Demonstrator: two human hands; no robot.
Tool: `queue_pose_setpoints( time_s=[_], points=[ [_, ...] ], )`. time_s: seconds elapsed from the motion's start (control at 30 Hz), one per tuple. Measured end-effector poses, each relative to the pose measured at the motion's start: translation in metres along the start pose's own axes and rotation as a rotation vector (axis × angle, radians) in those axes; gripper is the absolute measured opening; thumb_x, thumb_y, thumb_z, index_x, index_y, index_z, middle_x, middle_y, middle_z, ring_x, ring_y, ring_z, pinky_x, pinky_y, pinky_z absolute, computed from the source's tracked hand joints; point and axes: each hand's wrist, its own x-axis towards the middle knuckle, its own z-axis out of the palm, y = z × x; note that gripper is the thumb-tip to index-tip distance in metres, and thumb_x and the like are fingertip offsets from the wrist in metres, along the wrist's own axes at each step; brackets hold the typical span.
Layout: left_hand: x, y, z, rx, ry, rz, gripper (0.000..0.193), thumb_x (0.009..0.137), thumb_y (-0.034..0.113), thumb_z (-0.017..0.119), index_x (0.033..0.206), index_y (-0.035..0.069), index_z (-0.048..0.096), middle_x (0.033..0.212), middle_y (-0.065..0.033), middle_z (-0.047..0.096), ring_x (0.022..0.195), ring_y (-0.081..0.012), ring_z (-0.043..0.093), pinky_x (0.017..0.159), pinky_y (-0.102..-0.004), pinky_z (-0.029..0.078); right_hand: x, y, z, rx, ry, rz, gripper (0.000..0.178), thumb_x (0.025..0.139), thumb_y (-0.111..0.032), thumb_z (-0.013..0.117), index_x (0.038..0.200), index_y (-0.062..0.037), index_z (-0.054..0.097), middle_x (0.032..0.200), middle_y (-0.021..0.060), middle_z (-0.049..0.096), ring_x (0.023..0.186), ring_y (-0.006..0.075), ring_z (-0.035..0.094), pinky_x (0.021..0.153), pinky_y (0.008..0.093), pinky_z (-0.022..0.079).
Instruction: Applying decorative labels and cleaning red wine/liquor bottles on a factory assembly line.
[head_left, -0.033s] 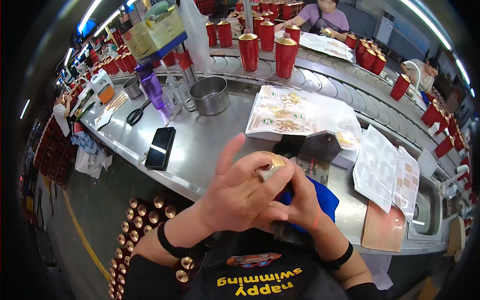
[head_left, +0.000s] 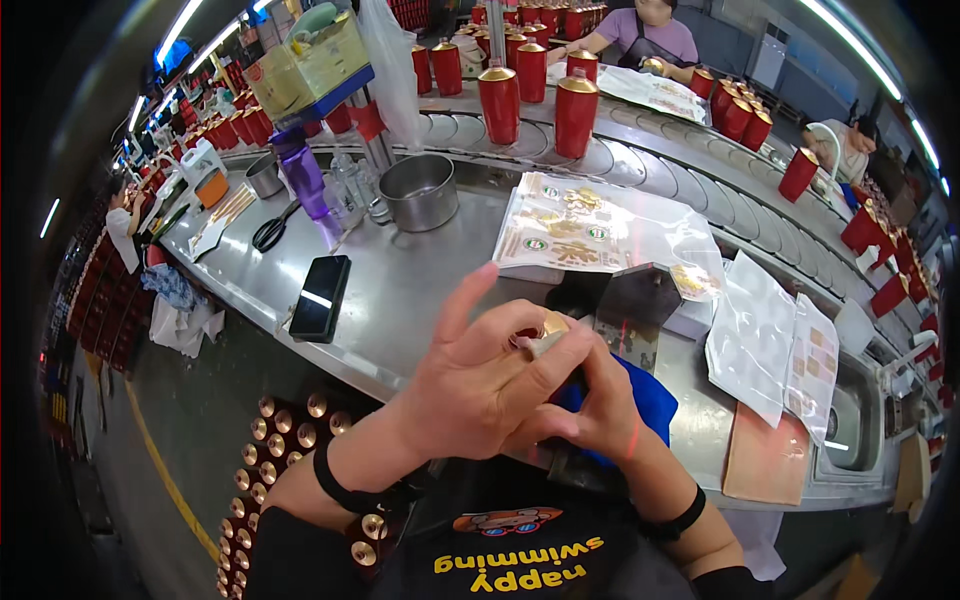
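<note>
My left hand (head_left: 470, 385) is bent over the gold top (head_left: 553, 323) of an item whose body is mostly hidden between my hands. One left finger points up and away, while the others are closed around a small pale piece (head_left: 545, 345) pressed against the gold top; its kind cannot be made out. From the right side, my right hand (head_left: 605, 405) wraps the gold-topped item and keeps it in front of my apron. Under the right hand lies a blue cloth (head_left: 650, 400). A dark metal block (head_left: 640, 297) stands just beyond the hands.
Gold printed sticker sheets (head_left: 600, 225) lie ahead, with more sheets (head_left: 755, 335) at right beside a sink (head_left: 858, 420). At left are a phone (head_left: 320, 298), scissors (head_left: 272, 232), a metal pot (head_left: 420, 192) and a purple bottle (head_left: 300, 172). Red canisters (head_left: 575, 115) line the conveyor.
My left fingers and the pale piece have shifted slightly over the gold top, and less of the gold shows. Both hands keep their hold.
</note>
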Motion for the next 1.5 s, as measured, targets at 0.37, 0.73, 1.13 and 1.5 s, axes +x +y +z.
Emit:
queue_pose_setpoints(
  time_s=[0.37, 0.73, 1.13, 1.5],
  points=[
    [-0.064, -0.017, 0.043, -0.936, -0.174, -0.541, 0.105, 0.075, 0.034, 0.084, 0.152, 0.001, 0.022, 0.152, -0.0197, 0.035, 0.142, -0.0318, 0.034, 0.117, -0.0441, 0.026, -0.002, -0.005, -0.006, -0.061, -0.064, 0.063, 0.098, 0.073, -0.034, 0.086, 0.148, 0.0029, 0.033, 0.135, 0.023, 0.053, 0.123, 0.037, 0.053, 0.105, 0.0412, 0.041],
    [0.023, 0.032, 0.082, -1.556, -0.367, -0.908, 0.08, 0.086, 0.057, 0.069, 0.136, -0.001, 0.045, 0.121, -0.014, 0.061, 0.11, -0.0191, 0.061, 0.094, -0.0339, 0.049, -0.041, -0.021, -0.089, 0.214, 0.043, 0.525, 0.067, 0.1, -0.049, 0.053, 0.145, -0.0009, 0.041, 0.126, 0.0173, 0.06, 0.116, 0.0236, 0.058, 0.099, 0.0337, 0.044],
    [0.038, 0.031, 0.137, -1.08, -0.296, -0.944, 0.073, 0.086, 0.055, 0.068, 0.127, -0.004, 0.053, 0.107, -0.0192, 0.069, 0.091, -0.0273, 0.07, 0.082, -0.036, 0.054, -0.04, 0.037, -0.122, -0.034, 0.195, 0.595, 0.045, 0.103, -0.034, 0.051, 0.133, -0.0017, 0.056, 0.114, 0.0192, 0.068, 0.104, 0.0248, 0.064, 0.091, 0.0334, 0.048],
    [0.025, 0.03, 0.141, -1.045, -0.213, -0.833, 0.089, 0.091, 0.06, 0.059, 0.145, -0.004, 0.031, 0.119, -0.0254, 0.062, 0.107, -0.0366, 0.065, 0.092, -0.0415, 0.049, 0.01, 0.158, -0.217, -0.678, 0.089, 0.936, 0.045, 0.088, -0.043, 0.068, 0.084, 0.0026, 0.065, 0.071, 0.0145, 0.062, 0.072, 0.024, 0.062, 0.072, 0.0405, 0.051]
  ],
)
